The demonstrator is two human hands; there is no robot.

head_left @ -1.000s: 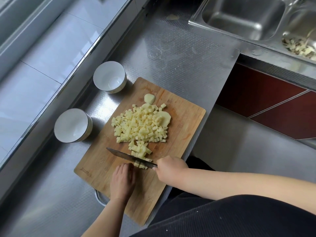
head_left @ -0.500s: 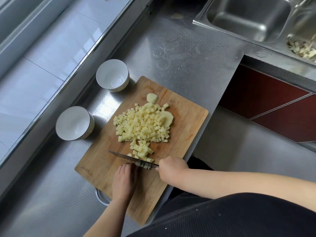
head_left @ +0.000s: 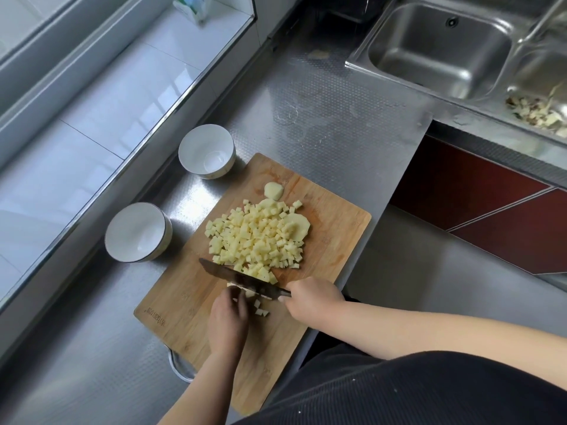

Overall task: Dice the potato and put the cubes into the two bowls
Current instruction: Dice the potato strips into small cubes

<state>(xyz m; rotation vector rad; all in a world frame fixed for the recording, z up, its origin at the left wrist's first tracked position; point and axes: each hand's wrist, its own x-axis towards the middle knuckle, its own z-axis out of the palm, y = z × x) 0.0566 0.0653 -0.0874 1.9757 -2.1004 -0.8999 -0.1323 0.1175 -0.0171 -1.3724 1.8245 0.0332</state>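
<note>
A heap of pale potato cubes lies on the wooden cutting board, with two rounded end pieces at its far side. My right hand grips a knife whose blade lies across the near end of the heap. My left hand rests fingers-down on the board just behind the blade, beside a few loose cubes; whether it pins a potato piece is hidden. Two empty white bowls, one near and one far, stand left of the board.
The board sits on a steel counter with a double sink at the back right; the right basin holds peelings. A metal rim pokes out under the board's near edge. A tiled ledge runs along the left.
The knife has lifted slightly and shifted toward the heap. A few freshly cut cubes now lie loose beside my left hand. The view has tilted a little.
</note>
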